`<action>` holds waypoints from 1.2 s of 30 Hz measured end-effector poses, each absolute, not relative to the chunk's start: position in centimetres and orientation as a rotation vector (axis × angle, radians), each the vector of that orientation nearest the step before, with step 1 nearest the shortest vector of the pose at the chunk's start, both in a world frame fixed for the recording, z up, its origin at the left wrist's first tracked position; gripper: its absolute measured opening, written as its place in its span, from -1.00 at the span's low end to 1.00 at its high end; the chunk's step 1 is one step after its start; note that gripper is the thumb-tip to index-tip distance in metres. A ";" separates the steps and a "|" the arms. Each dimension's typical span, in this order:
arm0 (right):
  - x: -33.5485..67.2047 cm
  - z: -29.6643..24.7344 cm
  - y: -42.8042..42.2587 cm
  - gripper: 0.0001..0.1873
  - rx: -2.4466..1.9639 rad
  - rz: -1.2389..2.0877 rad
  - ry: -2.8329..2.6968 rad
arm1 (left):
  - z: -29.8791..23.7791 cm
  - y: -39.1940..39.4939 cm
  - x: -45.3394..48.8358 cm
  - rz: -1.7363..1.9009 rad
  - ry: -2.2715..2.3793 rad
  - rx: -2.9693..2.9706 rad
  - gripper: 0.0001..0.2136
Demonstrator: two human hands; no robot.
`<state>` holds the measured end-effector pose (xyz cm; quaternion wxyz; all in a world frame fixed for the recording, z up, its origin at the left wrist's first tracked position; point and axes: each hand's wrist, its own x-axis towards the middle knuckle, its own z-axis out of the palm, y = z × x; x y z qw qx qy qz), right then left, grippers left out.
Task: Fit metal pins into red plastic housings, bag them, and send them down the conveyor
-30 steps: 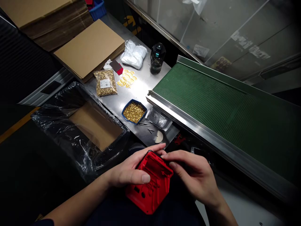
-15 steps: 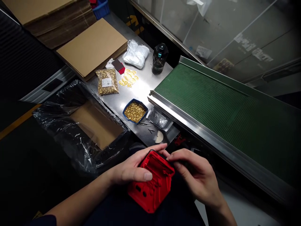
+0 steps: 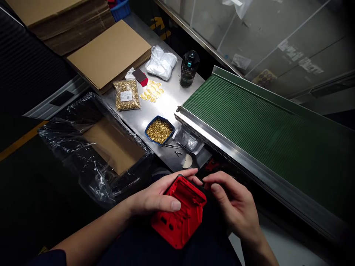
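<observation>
A red moulded plastic housing [image 3: 181,216] rests on my lap, open side up. My left hand [image 3: 155,197] grips it from the left, thumb across its inside and fingers round its far edge. My right hand [image 3: 233,205] hovers just right of the housing's top corner, its fingers curled together in a pinch; what they hold, if anything, is too small to see. A blue tray of small brass parts [image 3: 159,130] sits on the steel table [image 3: 163,107] beyond my hands.
A green conveyor belt [image 3: 257,122] runs along the right. A cardboard box lined with clear plastic [image 3: 111,146] stands at left. A bag of brass parts [image 3: 126,95], yellow stickers [image 3: 152,91], a white bag [image 3: 161,62], a dark bottle [image 3: 188,69] and flat cardboard [image 3: 109,53] are further back.
My right hand's fingertips have drawn back slightly from the housing's top edge toward the right. The left hand and housing have hardly moved.
</observation>
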<state>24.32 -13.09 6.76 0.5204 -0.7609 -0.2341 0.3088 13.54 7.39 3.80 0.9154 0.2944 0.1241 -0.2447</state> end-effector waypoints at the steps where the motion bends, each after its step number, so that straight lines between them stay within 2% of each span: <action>1: 24.4 6.8 -12.9 -0.76 -1.802 0.787 -0.586 | 3.8 7.4 13.5 -0.510 0.257 0.598 -0.17; 4: 24.3 6.9 -12.6 -0.66 -1.739 0.863 -0.727 | 3.8 7.4 13.4 -0.538 0.261 0.576 -0.15; 8: 24.1 6.8 -14.0 -0.77 -1.838 0.567 -0.649 | 3.9 7.6 13.2 -0.510 0.268 0.599 -0.18; 10: 24.2 6.7 -14.7 -0.76 -1.886 0.480 -0.531 | 4.0 7.7 13.2 -0.495 0.260 0.611 -0.20; 16: 24.2 6.8 -13.1 -0.69 -1.761 0.839 -0.623 | 3.7 7.8 12.8 -0.493 0.263 0.603 -0.17; 18: 24.0 6.7 -12.6 -0.68 -1.739 0.870 -0.690 | 3.6 7.8 12.7 -0.504 0.258 0.608 -0.16; 22: 24.0 6.5 -13.2 -0.77 -1.892 0.549 -0.550 | 3.6 8.0 12.7 -0.503 0.235 0.618 -0.18; 24: 24.2 6.5 -13.4 -0.78 -1.930 0.515 -0.524 | 3.6 8.1 12.7 -0.499 0.228 0.618 -0.21; 29: 23.7 6.7 -13.3 -0.55 -1.763 0.768 -0.973 | 3.4 8.2 12.0 -0.498 0.237 0.544 -0.19; 31: 23.3 5.9 -13.8 -0.67 -1.789 0.630 -0.854 | 3.2 8.3 11.5 -0.502 0.242 0.504 -0.17; 33: 23.3 3.7 -13.9 -0.70 -1.912 0.515 -0.552 | 3.0 8.3 10.8 -0.488 0.239 0.438 -0.14; 36: 23.9 -2.2 -12.2 -0.72 -2.107 0.605 -0.457 | 2.3 8.1 9.6 -0.448 0.233 0.329 -0.05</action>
